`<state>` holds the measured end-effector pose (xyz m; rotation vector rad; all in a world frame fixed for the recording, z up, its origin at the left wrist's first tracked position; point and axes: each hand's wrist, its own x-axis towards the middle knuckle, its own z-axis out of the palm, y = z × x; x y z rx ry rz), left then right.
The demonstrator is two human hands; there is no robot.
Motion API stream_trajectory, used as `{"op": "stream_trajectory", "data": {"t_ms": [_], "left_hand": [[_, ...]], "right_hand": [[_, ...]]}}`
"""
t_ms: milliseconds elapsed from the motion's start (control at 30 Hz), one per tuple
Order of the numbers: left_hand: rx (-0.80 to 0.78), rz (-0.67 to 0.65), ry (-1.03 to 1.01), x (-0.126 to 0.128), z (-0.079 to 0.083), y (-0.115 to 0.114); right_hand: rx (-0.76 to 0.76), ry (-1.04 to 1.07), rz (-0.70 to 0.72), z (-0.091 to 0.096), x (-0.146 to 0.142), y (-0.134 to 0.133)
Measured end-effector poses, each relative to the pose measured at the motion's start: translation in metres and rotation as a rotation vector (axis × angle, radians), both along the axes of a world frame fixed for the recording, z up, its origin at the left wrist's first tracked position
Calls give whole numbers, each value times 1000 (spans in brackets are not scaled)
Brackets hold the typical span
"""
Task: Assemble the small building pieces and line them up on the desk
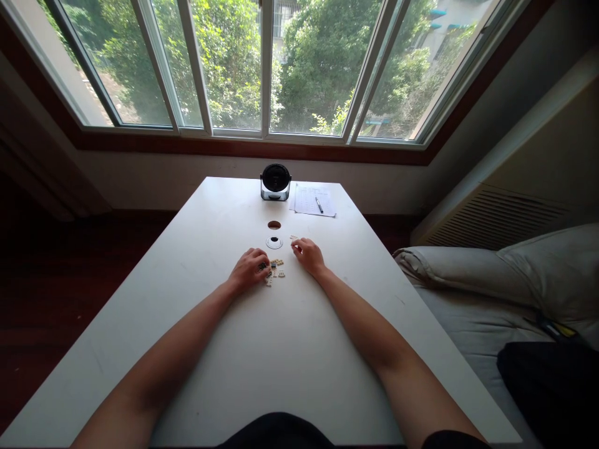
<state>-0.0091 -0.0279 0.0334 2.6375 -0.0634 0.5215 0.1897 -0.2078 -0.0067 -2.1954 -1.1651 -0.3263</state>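
My left hand [250, 269] rests on the white table, its fingers curled down over small dark pieces [262, 266]. What exactly lies in its grip is too small to make out. Beside its fingertips is a loose cluster of small cream-coloured pieces [281, 274], with a darker one among them. To the right, my right hand [309, 253] is closed in a pinch, thumb and fingertips together. Anything between those fingertips is too tiny to name. A few more pale pieces [293, 237] lie just beyond the right fingertips.
Past my hands, a silver-rimmed ring [274, 242] lies near a round hole [274, 225] in the table [224, 349]. A small black fan [276, 181] stands at the far edge, beside paper sheets [309, 201] with a pen [319, 205]. A padded sofa [472, 299] borders the right side.
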Motion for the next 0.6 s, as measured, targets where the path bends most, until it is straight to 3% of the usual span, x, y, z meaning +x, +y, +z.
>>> {"op": "stream_trajectory", "data": {"t_ms": [133, 300, 600], "left_hand": [[63, -47, 27, -2, 6, -14], [133, -12, 32, -2, 4, -25], [113, -34, 23, -1, 3, -27]], "right_hand": [[0, -3, 157, 4, -15, 1], [12, 3, 172, 7, -19, 3], [32, 8, 156, 9, -19, 1]]}}
